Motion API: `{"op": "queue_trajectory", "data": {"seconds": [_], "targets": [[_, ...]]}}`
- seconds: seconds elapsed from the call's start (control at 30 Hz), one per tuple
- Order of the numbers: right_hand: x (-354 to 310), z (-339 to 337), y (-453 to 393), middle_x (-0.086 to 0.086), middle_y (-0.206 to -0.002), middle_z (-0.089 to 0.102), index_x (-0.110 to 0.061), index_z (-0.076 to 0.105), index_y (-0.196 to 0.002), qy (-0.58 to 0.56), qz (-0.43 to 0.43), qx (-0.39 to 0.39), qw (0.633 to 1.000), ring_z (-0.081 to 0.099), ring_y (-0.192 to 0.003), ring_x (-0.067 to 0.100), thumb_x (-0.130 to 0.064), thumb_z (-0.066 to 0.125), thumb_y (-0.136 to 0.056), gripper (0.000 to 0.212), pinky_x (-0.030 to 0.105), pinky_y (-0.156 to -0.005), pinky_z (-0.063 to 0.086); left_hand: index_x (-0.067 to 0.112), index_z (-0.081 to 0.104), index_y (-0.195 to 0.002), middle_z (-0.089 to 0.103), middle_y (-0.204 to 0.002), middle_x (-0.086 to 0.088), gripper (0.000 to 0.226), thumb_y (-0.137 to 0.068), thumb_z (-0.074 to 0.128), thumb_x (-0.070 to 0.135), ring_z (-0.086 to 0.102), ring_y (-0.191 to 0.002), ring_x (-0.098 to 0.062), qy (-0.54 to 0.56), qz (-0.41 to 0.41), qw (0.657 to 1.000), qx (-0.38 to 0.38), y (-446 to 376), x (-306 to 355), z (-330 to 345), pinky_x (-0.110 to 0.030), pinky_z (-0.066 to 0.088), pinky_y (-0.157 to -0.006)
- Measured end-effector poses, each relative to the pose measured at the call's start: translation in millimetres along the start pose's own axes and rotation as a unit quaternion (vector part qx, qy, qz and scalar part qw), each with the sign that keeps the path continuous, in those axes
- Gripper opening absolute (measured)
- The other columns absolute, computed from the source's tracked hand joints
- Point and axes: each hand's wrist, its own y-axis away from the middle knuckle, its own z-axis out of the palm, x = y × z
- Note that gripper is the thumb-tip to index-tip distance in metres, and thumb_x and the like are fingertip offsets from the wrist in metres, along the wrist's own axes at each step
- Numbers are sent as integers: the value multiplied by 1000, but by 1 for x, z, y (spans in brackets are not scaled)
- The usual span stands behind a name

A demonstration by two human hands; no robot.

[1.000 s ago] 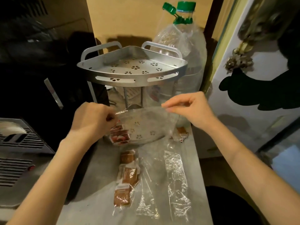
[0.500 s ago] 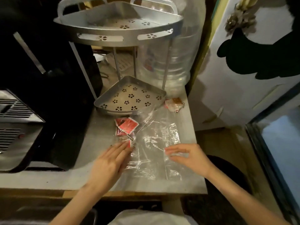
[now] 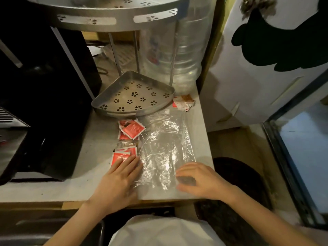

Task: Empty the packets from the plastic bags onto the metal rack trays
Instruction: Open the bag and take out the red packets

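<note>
Clear plastic bags (image 3: pixel 165 148) lie flat on the grey counter (image 3: pixel 85 150), in front of the metal rack. The rack's lower tray (image 3: pixel 104 101) holds nothing; only the front rim of the upper tray (image 3: pixel 106 20) shows. Red packets (image 3: pixel 132 129) lie loose left of the bags, and more red packets (image 3: pixel 121 156) are nearer me. My left hand (image 3: pixel 120 178) rests flat, fingertips on those nearer packets and the bag's left edge. My right hand (image 3: pixel 197 180) has its fingers curled onto the bag's near right corner.
A small pile of brown and white packets (image 3: pixel 183 102) sits right of the lower tray. A large clear water bottle (image 3: pixel 177 55) stands behind the rack. A black appliance (image 3: pixel 44 86) fills the left. The counter's right edge (image 3: pixel 205 139) drops off to the floor.
A second ago both hands held a bag up at the lower tray. They have since come down to the counter's near edge, and red packets now lie loose beside the flattened bags.
</note>
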Motion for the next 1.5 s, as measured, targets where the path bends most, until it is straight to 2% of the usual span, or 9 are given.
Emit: {"op": "queue_trajectory", "data": {"seconds": [0.07,0.13,0.27,0.43,0.63,1.0,1.1,1.33,1.5], "targets": [[-2,-8,-8,-6,-118,64,-23,62,-119,0,15,9,1000,54,-109,6,-41,49,-92,35,24,-96,42,19,63,-117,60,-126,-3,68,-63,51,58,55,-118,-22,-4,-5,1000,-1,-5,3,-10,-36,25,-105],[-2,-20,-20,-3,-115,65,-23,60,-119,-23,35,38,998,59,-103,9,-31,49,-94,29,25,-92,45,23,69,-101,69,-112,1,52,-67,47,56,64,-104,-19,17,-18,1000,9,-17,2,-25,-35,45,-90],[-2,-43,-46,-5,-113,66,-20,63,-115,-41,23,123,991,58,-103,8,-20,53,-92,25,24,-92,45,18,69,-98,70,-104,-1,42,-78,39,40,67,-91,-19,88,-23,993,77,-53,-2,-55,-36,52,-77],[1,-68,-93,-2,-127,57,-19,56,-124,-1,6,207,978,46,-122,14,-20,51,-93,32,26,-98,34,9,55,-124,60,-125,-9,55,-87,27,38,57,-112,-26,144,-53,978,144,-117,-11,-64,-38,44,-94],[10,-76,-141,2,-150,32,-17,30,-142,80,88,157,980,24,-139,20,-31,38,-97,48,37,-111,21,6,40,-136,44,-141,-14,54,-94,23,35,45,-126,-29,191,-92,973,95,-170,-17,-29,-40,37,-106],[21,-58,-151,0,-131,52,-18,48,-129,150,71,162,973,41,-123,18,-29,53,-90,41,33,-104,27,16,5,-146,5,-155,-1,61,-92,2,44,1,-143,-12,119,-111,986,36,-168,-8,4,-32,-2,-114],[21,-56,-152,1,-127,53,-17,49,-127,163,51,178,969,41,-121,20,-25,58,-87,42,33,-101,29,17,0,-146,0,-156,-1,68,-87,-8,50,-2,-142,-11,128,-118,984,28,-167,-6,7,-32,-3,-115],[21,-54,-154,4,-126,55,-13,50,-127,114,64,206,970,45,-120,20,-17,59,-86,42,33,-103,31,15,-3,-146,1,-156,-1,68,-88,-3,51,-1,-143,-10,158,-129,979,14,-166,-4,2,-29,-3,-113],[35,-62,-146,1,-108,61,-17,69,-100,51,84,203,974,49,-108,20,-30,59,-87,21,38,-99,35,17,-4,-146,1,-156,0,78,-80,-16,57,-1,-143,-9,175,-126,976,12,-166,-6,1,-31,1,-117]]}}
